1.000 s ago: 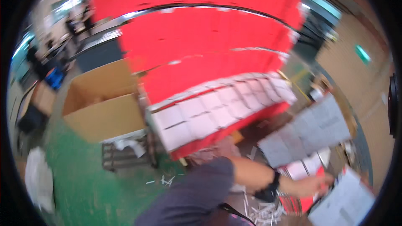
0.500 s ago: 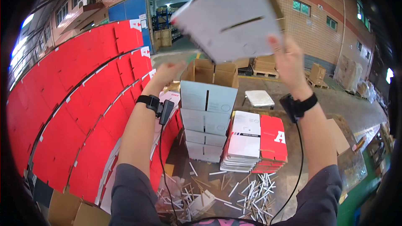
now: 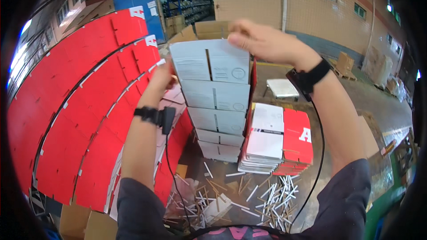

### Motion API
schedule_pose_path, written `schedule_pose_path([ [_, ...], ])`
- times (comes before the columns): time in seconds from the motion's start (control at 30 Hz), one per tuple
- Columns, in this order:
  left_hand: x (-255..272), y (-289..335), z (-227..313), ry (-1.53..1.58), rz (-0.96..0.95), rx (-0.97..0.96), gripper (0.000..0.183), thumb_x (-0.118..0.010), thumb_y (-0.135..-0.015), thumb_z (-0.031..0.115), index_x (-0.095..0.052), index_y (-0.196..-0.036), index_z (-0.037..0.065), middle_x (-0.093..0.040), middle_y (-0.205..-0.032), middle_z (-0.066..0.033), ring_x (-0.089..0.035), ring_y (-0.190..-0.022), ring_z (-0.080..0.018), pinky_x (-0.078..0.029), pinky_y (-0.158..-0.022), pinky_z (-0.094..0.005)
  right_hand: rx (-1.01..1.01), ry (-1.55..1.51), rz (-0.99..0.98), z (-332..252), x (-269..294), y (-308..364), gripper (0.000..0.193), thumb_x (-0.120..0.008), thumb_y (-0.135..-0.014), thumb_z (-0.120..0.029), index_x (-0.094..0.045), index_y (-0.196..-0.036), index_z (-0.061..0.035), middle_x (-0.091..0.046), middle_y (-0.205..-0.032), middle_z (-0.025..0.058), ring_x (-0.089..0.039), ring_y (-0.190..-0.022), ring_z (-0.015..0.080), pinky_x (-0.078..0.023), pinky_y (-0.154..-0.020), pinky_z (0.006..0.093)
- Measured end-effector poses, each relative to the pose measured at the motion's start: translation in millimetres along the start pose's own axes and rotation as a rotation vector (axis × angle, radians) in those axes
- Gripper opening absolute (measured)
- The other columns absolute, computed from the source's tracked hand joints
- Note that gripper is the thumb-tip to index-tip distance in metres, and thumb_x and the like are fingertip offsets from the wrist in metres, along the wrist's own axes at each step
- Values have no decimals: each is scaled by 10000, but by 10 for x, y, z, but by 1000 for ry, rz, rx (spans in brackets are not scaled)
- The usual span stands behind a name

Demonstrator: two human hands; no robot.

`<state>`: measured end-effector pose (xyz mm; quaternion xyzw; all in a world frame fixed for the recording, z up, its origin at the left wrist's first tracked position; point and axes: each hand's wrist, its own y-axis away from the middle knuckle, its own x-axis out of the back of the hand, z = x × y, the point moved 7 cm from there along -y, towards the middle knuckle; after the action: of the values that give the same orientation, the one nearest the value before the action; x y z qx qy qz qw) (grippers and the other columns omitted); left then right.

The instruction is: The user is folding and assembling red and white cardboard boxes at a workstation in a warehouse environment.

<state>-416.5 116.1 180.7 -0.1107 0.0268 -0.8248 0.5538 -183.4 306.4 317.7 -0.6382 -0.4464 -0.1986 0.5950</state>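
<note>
A tall stack of open cardboard boxes (image 3: 215, 93) stands in front of me, white faces toward me and brown insides showing at the top. My right hand (image 3: 264, 42) reaches over the upper right corner of the top box (image 3: 189, 58), thumb at its front and bent fingers at the rim. Beside the stack's left side, at about the level of the second box, is my left hand (image 3: 163, 78). Its fingers are curled and blurred, and what they may hold is hidden. Both wrists wear black straps with small devices and cables.
Curved rows of red flat cartons (image 3: 84, 106) fill the left. Folded white-and-red cartons (image 3: 267, 135) are piled right of the stack. White and brown strips (image 3: 275, 204) litter the floor. A white-topped stool (image 3: 283, 88) and pallets stand farther back.
The box that was raised in my right hand now sits atop the stack, which is one box taller. My right hand has come left and my left hand has dropped to the stack's side.
</note>
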Motion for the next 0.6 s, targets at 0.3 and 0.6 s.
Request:
schedule_pose_path([
  [0.3, -1245, 2552, -1164, -120, -803, 59, 337, -551, -987, 281, -629, -1038, -43, -658, -792, -62, -636, -744, -125, -498, -676, -238, -1120, -150, -151, 2727, -264, 3962, 378, -608, -932, -383, -646, -971, -9, -613, -733, 19, -528, -558, 112, -415, -475, 283],
  [0.6, -3271, 1081, -2670, -766, -253, 122, 695, -552, -915, 473, -467, -1332, -76, -512, -1314, -313, -464, -1280, -412, -383, -1058, -444, -1553, -558, 283, 3507, -1629, 5872, 678, -589, -875, -617, -575, -1100, 23, -622, -928, 95, -601, -810, 203, -500, -720, 358],
])
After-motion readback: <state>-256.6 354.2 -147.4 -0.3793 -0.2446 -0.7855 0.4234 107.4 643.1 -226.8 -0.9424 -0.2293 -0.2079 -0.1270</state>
